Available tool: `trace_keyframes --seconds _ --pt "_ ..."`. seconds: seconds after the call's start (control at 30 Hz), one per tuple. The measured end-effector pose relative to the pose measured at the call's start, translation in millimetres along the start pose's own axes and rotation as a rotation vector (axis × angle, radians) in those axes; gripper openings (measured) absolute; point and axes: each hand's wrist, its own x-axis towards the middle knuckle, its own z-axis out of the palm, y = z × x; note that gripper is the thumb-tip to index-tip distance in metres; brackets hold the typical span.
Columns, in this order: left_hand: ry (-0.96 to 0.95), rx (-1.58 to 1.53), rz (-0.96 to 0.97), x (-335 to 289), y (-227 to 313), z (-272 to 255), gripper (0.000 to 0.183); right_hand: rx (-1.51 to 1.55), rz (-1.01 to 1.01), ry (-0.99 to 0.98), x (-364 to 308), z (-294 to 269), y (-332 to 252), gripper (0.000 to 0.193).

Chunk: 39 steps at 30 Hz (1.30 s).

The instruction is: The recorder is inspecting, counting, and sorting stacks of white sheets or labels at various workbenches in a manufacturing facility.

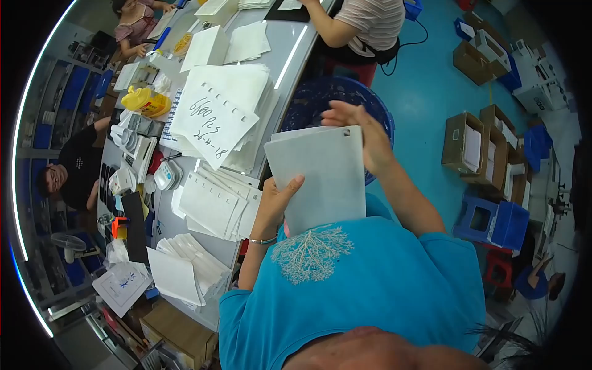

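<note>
A stack of white paper sheets (327, 179) is held upright in front of my chest, with a small dark square mark in its upper right corner. My left hand (277, 200) grips the stack at its lower left, thumb flat on the front and the other fingers hidden behind. Beside the upper right corner is my right hand (370, 132), its fingers stretched out and slightly apart over the top edge. Part of its palm is hidden by the paper. Left of the stack, a pile of sheets (262, 139) lies on the table under a handwritten sheet (213, 117).
Fanned sheets (213, 203) and a folded white bundle (185, 265) lie on the table (213, 314). A yellow bottle (146, 102) stands farther left. Beyond my hands is a blue tub (379, 111). Cartons (459, 145) stand on the floor to the right. Other people sit around the table.
</note>
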Motion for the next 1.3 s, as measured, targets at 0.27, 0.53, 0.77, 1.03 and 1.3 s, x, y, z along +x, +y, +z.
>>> trace_keyframes --seconds 0.27,0.53,0.77,1.03,1.3 --pt "0.093 0.009 0.010 -3 3 -4 0.033 -0.060 0.052 -0.056 -5 13 -2 0.046" --pt "0.087 0.014 -0.012 -9 1 -4 0.033 -0.446 0.186 -0.125 -25 -14 -7 0.029" --pt "0.008 -0.103 -0.057 -2 -7 -19 0.037 -0.431 0.174 -0.173 -21 -19 -4 0.032" --pt "0.025 0.160 0.024 -13 13 -2 0.040 -0.605 0.118 -0.098 -23 -11 -17 0.026" --pt "0.011 0.336 0.266 -20 -5 -1 0.041 -1.039 -0.057 0.081 -37 7 -4 0.032"
